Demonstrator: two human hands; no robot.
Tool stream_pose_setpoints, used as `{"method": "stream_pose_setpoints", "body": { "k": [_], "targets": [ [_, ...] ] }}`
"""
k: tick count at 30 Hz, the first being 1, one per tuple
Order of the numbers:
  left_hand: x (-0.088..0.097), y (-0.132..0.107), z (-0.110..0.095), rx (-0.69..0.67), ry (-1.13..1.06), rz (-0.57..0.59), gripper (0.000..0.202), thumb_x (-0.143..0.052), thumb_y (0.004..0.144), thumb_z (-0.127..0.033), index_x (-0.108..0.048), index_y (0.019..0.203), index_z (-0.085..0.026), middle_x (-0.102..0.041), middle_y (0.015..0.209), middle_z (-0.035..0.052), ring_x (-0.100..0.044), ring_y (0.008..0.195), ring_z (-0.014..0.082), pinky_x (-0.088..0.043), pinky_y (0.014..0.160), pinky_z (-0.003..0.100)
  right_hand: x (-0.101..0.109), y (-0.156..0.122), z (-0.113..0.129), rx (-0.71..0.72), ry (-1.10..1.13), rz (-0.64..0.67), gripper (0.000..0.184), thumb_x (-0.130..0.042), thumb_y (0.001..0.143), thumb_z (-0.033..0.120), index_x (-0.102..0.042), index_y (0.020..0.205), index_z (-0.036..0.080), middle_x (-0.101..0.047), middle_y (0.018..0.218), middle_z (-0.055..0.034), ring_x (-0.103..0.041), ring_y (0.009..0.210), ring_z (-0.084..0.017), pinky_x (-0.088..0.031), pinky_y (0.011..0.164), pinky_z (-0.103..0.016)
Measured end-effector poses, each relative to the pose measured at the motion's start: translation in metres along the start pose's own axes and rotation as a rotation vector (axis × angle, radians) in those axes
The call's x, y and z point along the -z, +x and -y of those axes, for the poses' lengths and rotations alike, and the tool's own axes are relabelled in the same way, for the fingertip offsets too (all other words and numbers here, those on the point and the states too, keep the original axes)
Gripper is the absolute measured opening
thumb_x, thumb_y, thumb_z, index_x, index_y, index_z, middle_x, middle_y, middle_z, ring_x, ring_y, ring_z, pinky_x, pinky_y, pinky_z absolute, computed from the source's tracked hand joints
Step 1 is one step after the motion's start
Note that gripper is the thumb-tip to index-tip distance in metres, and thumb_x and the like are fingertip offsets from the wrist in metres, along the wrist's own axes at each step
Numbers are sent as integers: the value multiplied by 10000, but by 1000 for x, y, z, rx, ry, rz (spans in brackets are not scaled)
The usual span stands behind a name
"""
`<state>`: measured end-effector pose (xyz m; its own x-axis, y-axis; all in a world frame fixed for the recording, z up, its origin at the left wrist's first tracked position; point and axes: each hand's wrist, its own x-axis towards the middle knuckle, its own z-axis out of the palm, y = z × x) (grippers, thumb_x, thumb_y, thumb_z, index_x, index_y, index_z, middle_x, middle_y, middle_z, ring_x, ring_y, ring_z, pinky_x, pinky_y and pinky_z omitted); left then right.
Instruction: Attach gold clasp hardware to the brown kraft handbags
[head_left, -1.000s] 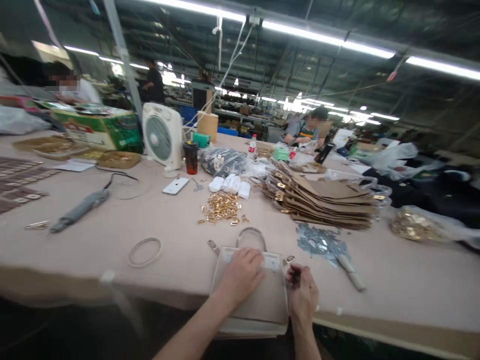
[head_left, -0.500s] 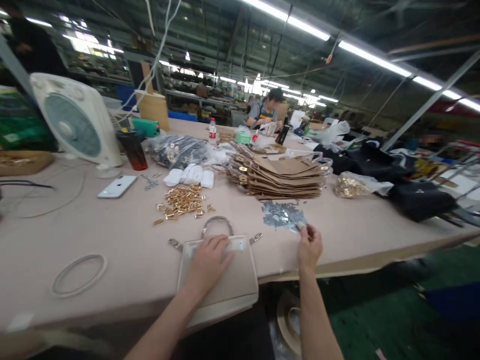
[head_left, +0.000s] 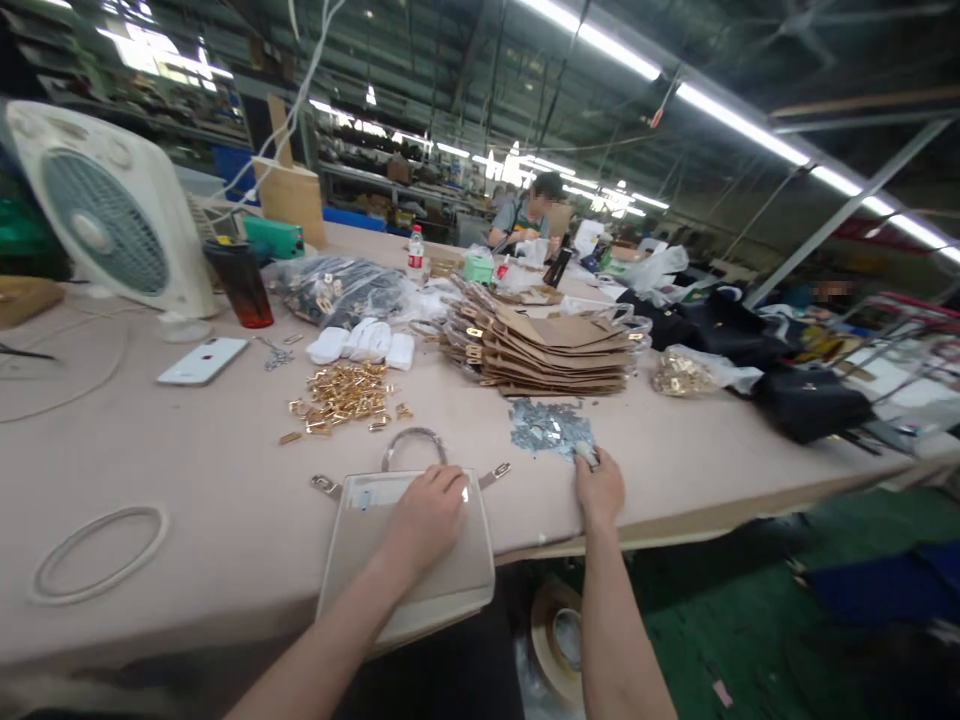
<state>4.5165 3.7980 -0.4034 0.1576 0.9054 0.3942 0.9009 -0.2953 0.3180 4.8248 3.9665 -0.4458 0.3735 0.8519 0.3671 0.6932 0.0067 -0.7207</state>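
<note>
On the near worktop point(head_left: 240, 490), my left hand point(head_left: 429, 512) is steadying the beige handbag point(head_left: 452, 565); I can't tell whether its grip is clenching anything. Farther right, my right hand point(head_left: 602, 488) is grasping a pale handle point(head_left: 586, 456) beside grey metal pieces point(head_left: 549, 425). I'm apparently picking up a tool; lifting is calling for firm fingers.

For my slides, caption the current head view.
Left hand on a pale handbag, right hand beside scattered grey pieces.
</note>
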Motion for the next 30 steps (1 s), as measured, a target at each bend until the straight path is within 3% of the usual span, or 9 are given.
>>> {"method": "stream_pose_setpoints", "body": {
  "k": [4,8,10,13,15,18,21,26,30],
  "targets": [
    [-4,1,6,-18,-34,-48,320,-591,927,-182,-647,1243,-182,-674,1261,100,-572,1180,283,-498,1071,474,4,3,5,-79,314,-115,592,-687,765,584,-713,1172,155,-717,1201,-178,-617,1148,-325,-426,1079,-481],
    [-2,-3,4,1,-39,-54,302,-573,956,-200,-628,1251,-180,-670,1270,99,-572,1189,273,-495,1082,458,4,-12,18,-188,556,-139,565,-425,896,669,-636,1118,194,-691,960,-80,-640,830,-216,-547,776,-385],
    [-1,-4,4,19,-52,-55,314,-586,955,-212,-609,1266,-180,-669,1276,98,-571,1198,266,-495,1085,441,2,-24,35,-257,851,-48,526,-379,916,669,-603,1088,224,-621,843,-10,-576,676,-149,-509,627,-292],
    [-1,-6,5,43,-58,-53,324,-604,951,-248,-600,1266,-171,-661,1295,112,-569,1206,271,-495,1080,431,-3,-48,74,-395,1458,212,485,-538,889,701,-604,997,232,-469,682,73,-440,536,-82,-397,508,-188],
    [0,-7,5,55,-49,-52,306,-604,950,-267,-613,1240,-171,-652,1311,121,-560,1228,285,-486,1080,444,-9,-67,105,-451,1649,336,477,-587,894,696,-611,928,221,-402,629,91,-386,502,-69,-354,472,-170],
    [4,-9,3,68,-45,-78,284,-617,940,-281,-632,1210,-196,-656,1319,105,-526,1289,303,-426,1130,495,-22,-94,145,-460,1666,441,386,-603,904,591,-632,890,206,-431,643,72,-428,534,-79,-402,499,-191],
    [7,-9,4,84,-66,-98,254,-620,932,-267,-649,1180,-224,-673,1299,70,-529,1275,286,-384,1156,509,-35,-114,166,-448,1623,489,253,-627,846,449,-644,897,202,-523,740,34,-487,593,-91,-449,553,-224],
    [6,-7,7,113,-99,-81,214,-638,902,-236,-663,1115,-238,-679,1282,44,-547,1240,263,-385,1142,486,-40,-130,168,-449,1520,410,304,-638,885,443,-543,720,207,-450,645,59,-420,534,-86,-391,518,-218],
    [5,-6,7,132,-97,-76,199,-637,894,-222,-660,1091,-237,-680,1285,39,-546,1243,260,-387,1131,482,-36,-140,170,-394,1522,374,307,-628,892,391,-504,683,203,-420,599,71,-373,490,-74,-338,488,-217]
  ]
}}
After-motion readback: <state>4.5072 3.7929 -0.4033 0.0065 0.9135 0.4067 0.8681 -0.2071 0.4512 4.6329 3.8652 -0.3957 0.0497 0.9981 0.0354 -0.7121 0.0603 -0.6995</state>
